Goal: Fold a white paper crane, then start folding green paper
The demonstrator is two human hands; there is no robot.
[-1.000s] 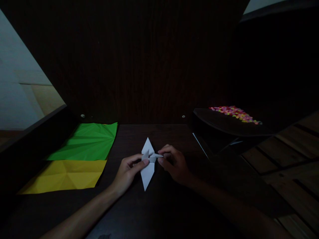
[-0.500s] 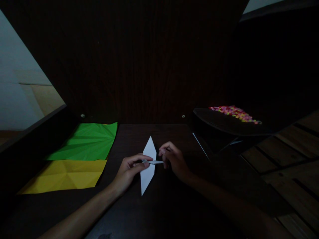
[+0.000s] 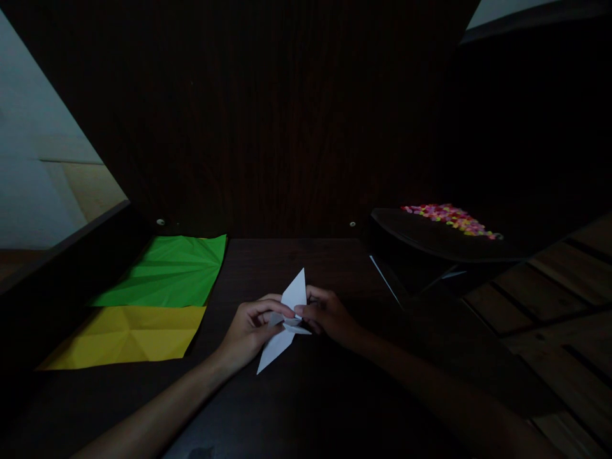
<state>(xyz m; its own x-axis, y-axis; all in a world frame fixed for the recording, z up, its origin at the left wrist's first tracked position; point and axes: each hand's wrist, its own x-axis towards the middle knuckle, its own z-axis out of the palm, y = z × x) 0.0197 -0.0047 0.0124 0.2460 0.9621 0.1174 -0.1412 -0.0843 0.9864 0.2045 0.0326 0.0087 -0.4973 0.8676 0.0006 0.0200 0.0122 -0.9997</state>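
A folded white paper shape (image 3: 285,319), long and pointed at both ends, lies tilted over the dark table (image 3: 306,395) in the middle of the view. My left hand (image 3: 248,331) pinches its middle from the left, thumb and forefinger on the folds. My right hand (image 3: 327,315) pinches the same spot from the right, fingertips meeting those of the left. The upper tip points up and right, the lower tip points down and left. The centre folds are partly hidden by my fingers.
A creased green sheet (image 3: 167,271) and a creased yellow sheet (image 3: 129,335) lie flat at the left. A dark tray (image 3: 430,239) with several small coloured pieces (image 3: 452,217) sits at the right. A dark wooden panel rises behind. Wooden floorboards show at far right.
The white paper shape has rotated, its top tip now leaning right and its bottom tip swinging left. My right hand has closed in on the middle folds, beside the left fingers.
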